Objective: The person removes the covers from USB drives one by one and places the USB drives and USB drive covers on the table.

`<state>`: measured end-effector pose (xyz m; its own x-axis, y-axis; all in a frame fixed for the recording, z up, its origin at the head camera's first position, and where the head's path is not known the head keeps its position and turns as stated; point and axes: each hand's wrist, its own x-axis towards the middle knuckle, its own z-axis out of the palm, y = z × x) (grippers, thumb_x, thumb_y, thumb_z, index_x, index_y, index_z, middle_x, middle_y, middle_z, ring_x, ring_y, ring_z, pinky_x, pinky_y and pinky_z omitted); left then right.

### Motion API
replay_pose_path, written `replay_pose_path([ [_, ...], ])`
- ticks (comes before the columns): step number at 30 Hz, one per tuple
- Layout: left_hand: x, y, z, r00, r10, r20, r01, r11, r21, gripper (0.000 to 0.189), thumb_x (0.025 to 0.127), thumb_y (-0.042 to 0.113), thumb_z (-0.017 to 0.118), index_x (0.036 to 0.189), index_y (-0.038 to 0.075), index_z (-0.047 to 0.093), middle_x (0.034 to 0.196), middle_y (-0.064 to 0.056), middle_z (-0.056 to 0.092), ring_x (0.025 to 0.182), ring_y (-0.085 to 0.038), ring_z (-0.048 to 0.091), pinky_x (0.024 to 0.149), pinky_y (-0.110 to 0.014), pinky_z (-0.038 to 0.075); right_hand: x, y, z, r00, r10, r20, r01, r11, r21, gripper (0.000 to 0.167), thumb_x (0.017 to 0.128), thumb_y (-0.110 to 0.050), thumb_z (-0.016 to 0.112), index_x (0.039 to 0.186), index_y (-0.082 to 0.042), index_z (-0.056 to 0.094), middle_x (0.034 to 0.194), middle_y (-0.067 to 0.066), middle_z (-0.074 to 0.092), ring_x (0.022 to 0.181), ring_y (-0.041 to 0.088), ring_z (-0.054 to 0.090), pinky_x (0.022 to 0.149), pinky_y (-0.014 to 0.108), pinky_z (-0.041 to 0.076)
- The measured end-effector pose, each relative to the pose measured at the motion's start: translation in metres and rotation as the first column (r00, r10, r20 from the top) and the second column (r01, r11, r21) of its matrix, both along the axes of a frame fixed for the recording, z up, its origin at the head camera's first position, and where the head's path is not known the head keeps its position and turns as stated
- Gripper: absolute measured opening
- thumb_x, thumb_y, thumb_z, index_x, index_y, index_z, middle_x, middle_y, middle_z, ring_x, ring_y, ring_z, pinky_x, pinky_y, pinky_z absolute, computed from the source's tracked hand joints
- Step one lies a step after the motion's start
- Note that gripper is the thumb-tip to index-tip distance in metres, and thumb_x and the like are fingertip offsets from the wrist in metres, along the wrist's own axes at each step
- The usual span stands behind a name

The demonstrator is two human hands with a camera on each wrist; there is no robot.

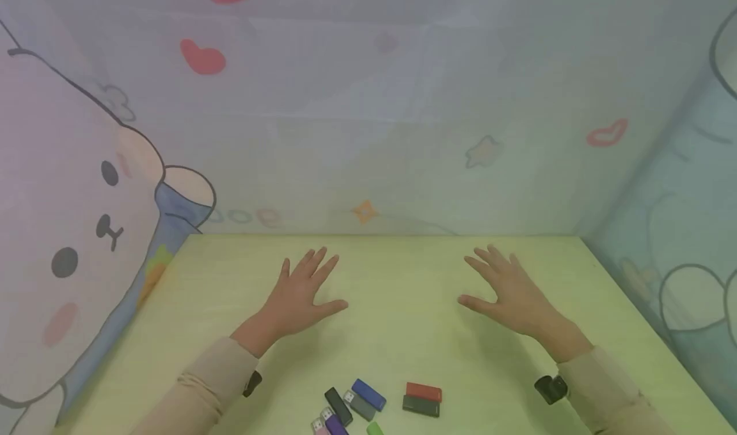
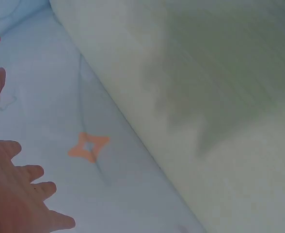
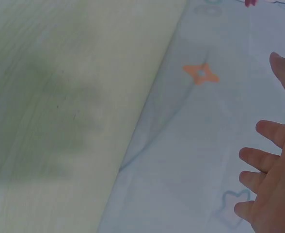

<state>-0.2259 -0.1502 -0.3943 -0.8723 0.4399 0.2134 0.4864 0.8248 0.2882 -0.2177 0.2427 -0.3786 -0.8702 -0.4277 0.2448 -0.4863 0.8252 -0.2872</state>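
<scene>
My left hand [image 1: 298,299] hovers over the left half of the table with its fingers spread, holding nothing. Mirroring it on the right, my right hand [image 1: 512,297] is also spread and holds nothing. Nearer the front edge lie several USB sticks: a blue one [image 1: 368,395], a grey one [image 1: 359,405], a black one [image 1: 338,406], a purple one [image 1: 334,422] and a pink one [image 1: 319,427]. A red stick [image 1: 423,392] lies against a dark grey one [image 1: 421,405], right of that group. The bottom of the head view cuts off a green piece [image 1: 375,428].
The pale yellow-green table [image 1: 397,332] meets a printed cloth backdrop [image 1: 345,102] at its far edge. Large cartoon figures decorate the cloth on both sides. Dark wrist devices [image 1: 551,389] sit at both sleeves.
</scene>
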Motion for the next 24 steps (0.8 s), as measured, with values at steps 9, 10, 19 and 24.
replay_pose_path([
  [9,0.018,0.033,-0.008,0.996,-0.081,0.025,0.079,0.994,0.075,0.079,0.089,0.054,0.06,0.151,0.014,0.032,0.157,-0.012,0.026,0.145,-0.033,0.019,0.112,-0.065,0.007,0.022,-0.018,-0.005,0.996,0.075,-0.039,-0.077,0.995,-0.059,0.067,0.087,-0.044,0.068,0.139,-0.007,0.049,0.147,0.015,0.04,0.14,0.041,0.025,0.112,0.059,0.015],
  [10,0.02,0.036,-0.008,0.995,-0.09,0.034,0.087,0.993,0.077,0.078,0.089,0.053,0.06,0.151,0.013,0.032,0.157,-0.012,0.027,0.145,-0.033,0.019,0.112,-0.064,0.007,0.025,-0.019,-0.005,0.996,0.078,-0.043,-0.081,0.995,-0.065,0.066,0.086,-0.044,0.069,0.138,-0.007,0.05,0.147,0.015,0.041,0.14,0.041,0.027,0.113,0.059,0.016],
  [19,0.035,0.056,-0.02,0.981,-0.179,0.078,0.174,0.982,0.07,0.071,0.09,0.047,0.062,0.146,0.01,0.04,0.147,-0.013,0.04,0.138,-0.03,0.034,0.112,-0.062,0.017,0.046,-0.028,-0.016,0.992,0.099,-0.082,-0.107,0.99,-0.093,0.059,0.085,-0.036,0.073,0.133,-0.008,0.055,0.139,0.012,0.047,0.127,0.032,0.044,0.098,0.052,0.042],
  [24,0.041,0.063,-0.026,0.97,-0.217,0.113,0.21,0.975,0.069,0.065,0.092,0.045,0.06,0.144,0.01,0.043,0.144,-0.013,0.044,0.135,-0.029,0.039,0.11,-0.059,0.023,0.055,-0.034,-0.029,0.993,0.102,-0.063,-0.107,0.991,-0.081,0.055,0.084,-0.034,0.074,0.131,-0.011,0.057,0.136,0.009,0.05,0.123,0.029,0.049,0.094,0.048,0.046],
])
